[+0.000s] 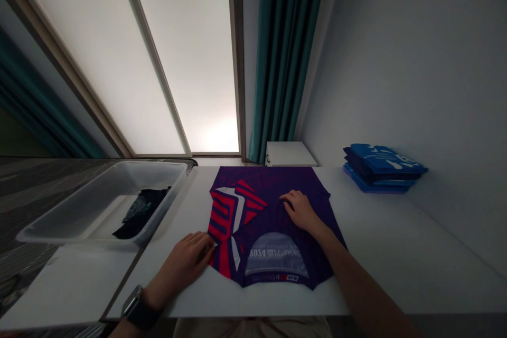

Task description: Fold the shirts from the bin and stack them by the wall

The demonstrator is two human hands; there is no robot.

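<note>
A purple T-shirt (pixel 273 185) with red and white stripes lies flat on the white table, its neck opening towards me. Its left sleeve is folded inward across the body, and pale printed lettering shows inside the neck. My left hand (pixel 192 253), with a dark watch on the wrist, is at the shirt's left edge, fingers closed on the fabric by the shoulder. On the shirt's right half rests my right hand (pixel 300 210), fingers a little bent and apart, touching the cloth from above.
A translucent plastic bin (pixel 158 222) holding dark clothes (pixel 144 211) stands on the left. Several folded blue garments (pixel 384 166) are stacked at the right, by the wall. Behind the table are a low white cabinet (pixel 289 153) and a teal curtain (pixel 287 58).
</note>
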